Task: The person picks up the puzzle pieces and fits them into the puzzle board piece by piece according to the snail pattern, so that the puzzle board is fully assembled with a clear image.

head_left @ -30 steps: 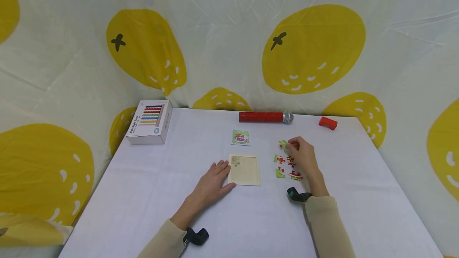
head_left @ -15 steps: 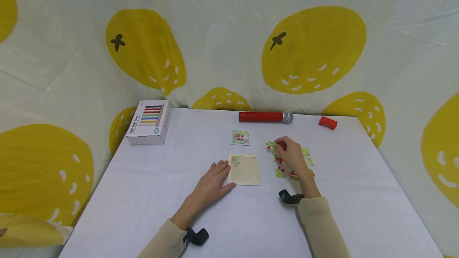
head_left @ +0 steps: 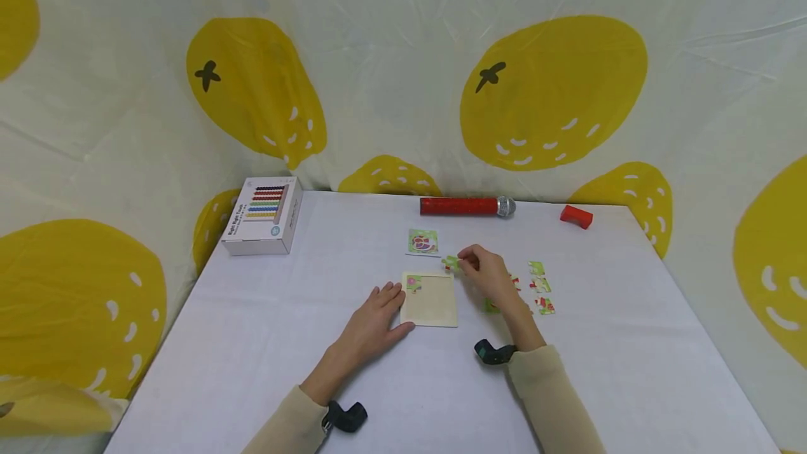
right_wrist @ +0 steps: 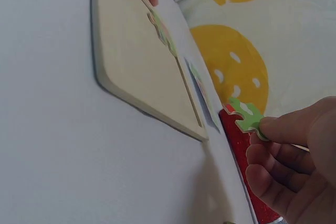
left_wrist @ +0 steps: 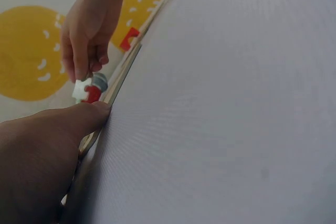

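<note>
A pale wooden puzzle tray [head_left: 435, 308] lies on the white table, with one green and pink jigsaw piece [head_left: 413, 284] in its far left corner. My left hand [head_left: 372, 321] rests at the tray's left edge, fingers extended and touching the rim. Between thumb and fingers, my right hand [head_left: 490, 277] pinches a green jigsaw piece [right_wrist: 249, 116] with white and red parts. It is held above the table near the tray's far right corner. Several loose jigsaw pieces [head_left: 540, 286] lie to the right, some hidden behind my right hand and forearm.
Beyond the tray lies a small picture card [head_left: 422, 241]. A red tube with a silver ball end [head_left: 463, 206] lies along the back edge. A red arch-shaped block [head_left: 576, 216] is at back right, a white box [head_left: 261, 216] at back left.
My right hand has carried the pinched jigsaw piece leftward from the loose pieces toward the tray, uncovering pieces at the right. The left hand has stayed on the tray's edge.
</note>
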The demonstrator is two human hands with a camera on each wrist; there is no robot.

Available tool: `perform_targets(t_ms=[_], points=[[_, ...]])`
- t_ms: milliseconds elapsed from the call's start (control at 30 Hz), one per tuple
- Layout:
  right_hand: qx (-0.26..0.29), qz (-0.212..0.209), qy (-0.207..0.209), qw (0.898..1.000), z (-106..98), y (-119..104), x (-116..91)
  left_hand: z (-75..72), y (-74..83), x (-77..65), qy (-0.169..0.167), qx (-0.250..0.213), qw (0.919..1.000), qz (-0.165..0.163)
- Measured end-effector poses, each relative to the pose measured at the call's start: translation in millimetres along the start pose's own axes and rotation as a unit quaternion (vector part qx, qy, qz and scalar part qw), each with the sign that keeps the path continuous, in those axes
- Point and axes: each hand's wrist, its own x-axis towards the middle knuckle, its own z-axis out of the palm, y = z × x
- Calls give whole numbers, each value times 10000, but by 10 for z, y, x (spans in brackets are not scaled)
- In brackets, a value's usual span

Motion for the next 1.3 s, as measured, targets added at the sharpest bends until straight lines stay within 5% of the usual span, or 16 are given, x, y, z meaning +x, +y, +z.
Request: perform_targets(t_ms=[733, 1300], points=[[-56, -345, -726, 9967, 364, -141, -49, -6, 0, -1, -65, -61, 10000, -9], [-369, -575, -773, 9947, 410, -138, -39, -14, 0, 13, -12, 41, 10000, 33]])
